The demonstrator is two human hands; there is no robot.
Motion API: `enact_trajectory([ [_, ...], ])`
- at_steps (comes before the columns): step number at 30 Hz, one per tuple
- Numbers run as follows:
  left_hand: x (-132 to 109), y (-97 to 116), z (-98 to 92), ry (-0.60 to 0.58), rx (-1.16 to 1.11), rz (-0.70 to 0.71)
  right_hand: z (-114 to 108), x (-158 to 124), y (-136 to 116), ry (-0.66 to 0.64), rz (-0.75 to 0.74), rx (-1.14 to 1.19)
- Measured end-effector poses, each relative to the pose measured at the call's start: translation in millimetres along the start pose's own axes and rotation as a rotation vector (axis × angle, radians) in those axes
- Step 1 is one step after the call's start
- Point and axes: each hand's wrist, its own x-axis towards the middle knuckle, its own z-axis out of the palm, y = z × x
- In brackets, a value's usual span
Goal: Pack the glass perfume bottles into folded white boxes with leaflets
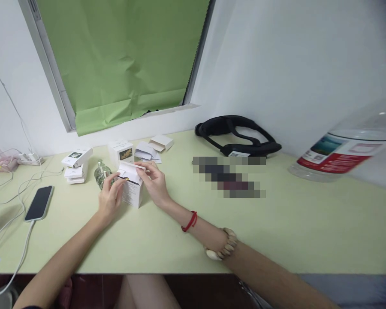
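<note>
A small white cardboard box [133,195] with printed text stands on the light green table, its top flap lifted. My left hand [110,196] grips the box's left upper edge, fingers bent, with something dark and thin along the opening near the fingertips. On the other side my right hand [154,182] pinches the raised white flap [131,168]. Just behind my left hand sits a green glass-like object [100,175], partly covered by the hand. Another white box [121,151] with a picture on it stands behind the one I hold. What lies inside the held box is hidden.
Stacked white boxes [75,165] stand to the left, and flattened white cartons [154,146] lie at the back. A phone [39,203] with a cable is at left. A black headset [238,135], a blurred patch [230,177] and a large plastic bottle [337,150] are on the right.
</note>
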Motion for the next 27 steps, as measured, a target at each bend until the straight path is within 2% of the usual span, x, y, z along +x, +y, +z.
enact_trajectory([
  [3,0.7,-0.2,-0.8,-0.007,-0.004,0.020,-1.9,-3.9,-4.4,-0.101,-0.207,-0.103],
  [5,1.2,-0.6,-1.3,-0.005,0.007,0.020,-1.2,-7.2,-6.8,-0.195,-0.265,-0.082],
  [7,2.0,-0.3,-1.9,-0.008,0.014,0.006,0.7,-9.9,-8.0,-0.244,-0.264,-0.054],
  [11,4.2,5.9,-3.5,-0.033,-0.006,-0.061,2.8,-11.8,-8.2,-0.262,-0.205,-0.031],
  [18,4.5,19.1,-4.1,-0.034,0.000,-0.265,0.5,-14.0,-9.2,-0.360,-0.204,0.001],
  [23,3.8,18.5,-5.3,-0.078,0.026,-0.280,0.3,-14.6,-8.1,-0.385,-0.204,0.009],
  [27,3.4,17.5,-5.4,-0.066,0.039,-0.245,-0.8,-13.8,-5.5,-0.408,-0.202,0.006],
])
